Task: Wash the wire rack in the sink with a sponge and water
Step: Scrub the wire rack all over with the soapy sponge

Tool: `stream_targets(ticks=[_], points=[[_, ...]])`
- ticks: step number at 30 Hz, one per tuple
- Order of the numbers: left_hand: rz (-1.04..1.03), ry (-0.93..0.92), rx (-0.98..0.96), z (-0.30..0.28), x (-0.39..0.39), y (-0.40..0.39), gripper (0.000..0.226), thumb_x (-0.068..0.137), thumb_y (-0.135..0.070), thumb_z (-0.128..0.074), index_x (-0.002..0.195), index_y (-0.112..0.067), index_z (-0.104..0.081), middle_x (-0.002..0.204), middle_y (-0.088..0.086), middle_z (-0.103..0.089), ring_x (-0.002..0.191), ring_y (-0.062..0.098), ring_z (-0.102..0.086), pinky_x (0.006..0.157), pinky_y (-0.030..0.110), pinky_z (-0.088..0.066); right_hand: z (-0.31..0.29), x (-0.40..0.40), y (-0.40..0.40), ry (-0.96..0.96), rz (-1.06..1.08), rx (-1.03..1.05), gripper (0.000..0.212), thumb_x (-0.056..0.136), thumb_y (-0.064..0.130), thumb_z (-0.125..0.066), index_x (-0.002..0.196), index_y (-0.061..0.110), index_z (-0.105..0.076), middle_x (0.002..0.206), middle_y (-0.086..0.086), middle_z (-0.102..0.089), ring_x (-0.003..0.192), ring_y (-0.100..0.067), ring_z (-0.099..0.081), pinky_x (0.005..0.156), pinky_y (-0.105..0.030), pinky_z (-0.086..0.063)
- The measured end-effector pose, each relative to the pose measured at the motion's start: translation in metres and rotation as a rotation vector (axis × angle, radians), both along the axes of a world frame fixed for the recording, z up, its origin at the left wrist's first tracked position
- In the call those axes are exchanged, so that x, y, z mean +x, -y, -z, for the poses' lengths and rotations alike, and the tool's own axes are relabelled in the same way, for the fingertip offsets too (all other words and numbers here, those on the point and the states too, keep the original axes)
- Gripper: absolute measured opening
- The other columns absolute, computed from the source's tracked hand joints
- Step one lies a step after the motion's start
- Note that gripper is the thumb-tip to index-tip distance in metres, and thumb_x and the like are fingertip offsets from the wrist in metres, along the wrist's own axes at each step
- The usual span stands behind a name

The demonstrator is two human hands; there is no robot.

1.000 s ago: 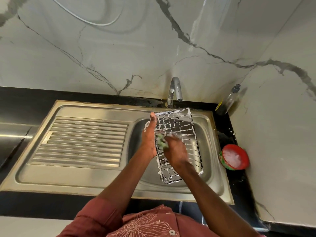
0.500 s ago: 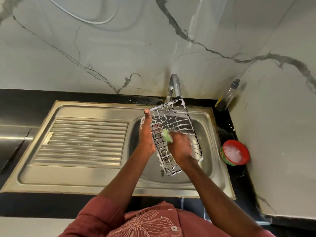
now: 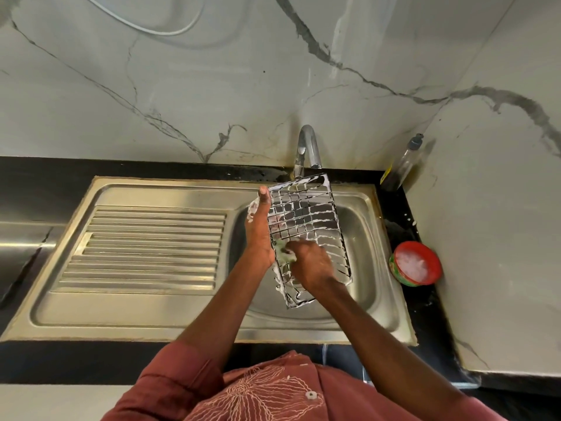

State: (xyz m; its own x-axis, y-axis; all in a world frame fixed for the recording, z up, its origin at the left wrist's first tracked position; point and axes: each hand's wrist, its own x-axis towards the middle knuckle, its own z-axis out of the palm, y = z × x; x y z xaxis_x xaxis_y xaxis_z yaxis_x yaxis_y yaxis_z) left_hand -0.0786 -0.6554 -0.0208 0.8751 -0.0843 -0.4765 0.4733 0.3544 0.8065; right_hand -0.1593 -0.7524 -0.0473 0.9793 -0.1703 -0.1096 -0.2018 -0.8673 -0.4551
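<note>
A soapy wire rack [image 3: 312,217] is held tilted over the steel sink basin [image 3: 368,238], its far end up near the tap [image 3: 307,148]. My left hand [image 3: 259,235] grips the rack's left edge, thumb pointing up, foam on the fingers. My right hand [image 3: 311,264] presses a green sponge [image 3: 281,250] against the rack's lower middle, fingers curled round it. The sponge is mostly hidden under my fingers. No water is seen running from the tap.
A ribbed steel drainboard [image 3: 148,247] lies left of the basin. A red bowl of foamy water [image 3: 416,263] sits on the black counter at the right, with a clear bottle [image 3: 402,164] in the back corner. Marble walls close in behind and on the right.
The rack's far end has risen toward the tap. My right hand with the sponge has slid back down and left on the wires.
</note>
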Motion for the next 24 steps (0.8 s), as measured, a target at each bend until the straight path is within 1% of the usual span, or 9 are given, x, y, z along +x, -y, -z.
stream_targets(ticks=[2, 4, 6, 10, 12, 14, 16, 20, 24], points=[[0.017, 0.011, 0.024, 0.003, 0.000, -0.004, 0.114, 0.054, -0.099, -0.065, 0.150, -0.039, -0.049, 0.156, 0.006, -0.050, 0.141, 0.033, -0.047, 0.113, 0.065, -0.036, 0.002, -0.003, 0.012, 0.021, 0.161, -0.107, 0.049, 0.086, -0.005, -0.064, 0.127, 0.023, -0.065, 0.129, -0.003, -0.066, 0.102, -0.021, -0.068, 0.084, -0.034, -0.059], [0.025, -0.017, -0.015, 0.004, 0.001, -0.006, 0.106, 0.056, -0.098, -0.066, 0.143, -0.039, -0.056, 0.146, 0.006, -0.061, 0.133, 0.033, -0.056, 0.109, 0.064, -0.044, 0.004, -0.006, 0.019, 0.058, 0.254, -0.161, 0.050, 0.088, -0.008, -0.059, 0.133, 0.013, -0.058, 0.129, -0.008, -0.063, 0.101, -0.023, -0.067, 0.082, -0.029, -0.056], [0.037, -0.039, -0.038, 0.010, 0.000, -0.005, 0.096, 0.057, -0.096, -0.068, 0.134, -0.039, -0.064, 0.137, 0.005, -0.068, 0.126, 0.032, -0.063, 0.105, 0.062, -0.048, 0.006, -0.008, 0.017, 0.042, 0.273, -0.104, 0.052, 0.086, -0.006, -0.060, 0.136, 0.010, -0.054, 0.129, -0.012, -0.062, 0.104, -0.027, -0.063, 0.085, -0.032, -0.052], [0.016, -0.042, -0.003, 0.018, 0.004, -0.002, 0.095, 0.057, -0.094, -0.072, 0.134, -0.040, -0.064, 0.137, 0.003, -0.068, 0.127, 0.032, -0.062, 0.108, 0.062, -0.046, 0.004, -0.002, -0.003, -0.060, 0.092, 0.121, 0.049, 0.078, -0.003, -0.069, 0.122, 0.019, -0.072, 0.115, -0.010, -0.075, 0.086, -0.020, -0.069, 0.076, -0.024, -0.054], [0.019, -0.047, 0.004, 0.009, 0.003, -0.004, 0.097, 0.056, -0.095, -0.071, 0.135, -0.039, -0.063, 0.137, 0.003, -0.068, 0.127, 0.031, -0.062, 0.108, 0.061, -0.046, 0.005, -0.003, -0.014, -0.107, 0.005, 0.202, 0.052, 0.074, 0.000, -0.070, 0.122, 0.020, -0.073, 0.118, -0.010, -0.074, 0.096, -0.023, -0.072, 0.084, -0.024, -0.055], [0.002, -0.003, 0.034, 0.000, -0.001, -0.007, 0.099, 0.056, -0.095, -0.069, 0.138, -0.039, -0.061, 0.143, 0.002, -0.063, 0.131, 0.028, -0.057, 0.111, 0.060, -0.043, 0.008, -0.003, -0.009, -0.119, 0.010, 0.147, 0.053, 0.075, 0.005, -0.072, 0.123, 0.026, -0.073, 0.122, -0.009, -0.073, 0.109, -0.027, -0.069, 0.095, -0.031, -0.054], [-0.012, 0.028, 0.052, -0.005, -0.004, -0.010, 0.101, 0.054, -0.096, -0.067, 0.138, -0.039, -0.060, 0.149, 0.004, -0.058, 0.134, 0.029, -0.053, 0.112, 0.060, -0.041, 0.007, -0.004, 0.005, -0.114, 0.087, -0.023, 0.049, 0.081, 0.003, -0.069, 0.125, 0.026, -0.069, 0.126, -0.008, -0.069, 0.108, -0.028, -0.067, 0.094, -0.037, -0.056], [-0.008, 0.005, 0.023, -0.007, -0.004, -0.011, 0.097, 0.050, -0.098, -0.068, 0.131, -0.044, -0.063, 0.141, 0.005, -0.065, 0.127, 0.029, -0.061, 0.106, 0.059, -0.047, 0.003, -0.008, 0.017, -0.039, 0.167, -0.225, 0.043, 0.086, -0.001, -0.066, 0.126, 0.015, -0.063, 0.125, -0.010, -0.067, 0.107, -0.029, -0.067, 0.089, -0.037, -0.055], [-0.072, 0.010, 0.055, -0.008, -0.005, -0.008, 0.121, 0.039, -0.099, -0.070, 0.142, -0.036, -0.058, 0.140, 0.001, -0.064, 0.124, 0.026, -0.062, 0.106, 0.054, -0.048, 0.014, -0.006, 0.003, -0.211, 0.049, -0.014, 0.046, 0.082, 0.009, -0.072, 0.126, 0.024, -0.068, 0.129, -0.010, -0.065, 0.117, -0.030, -0.061, 0.094, -0.031, -0.046]])
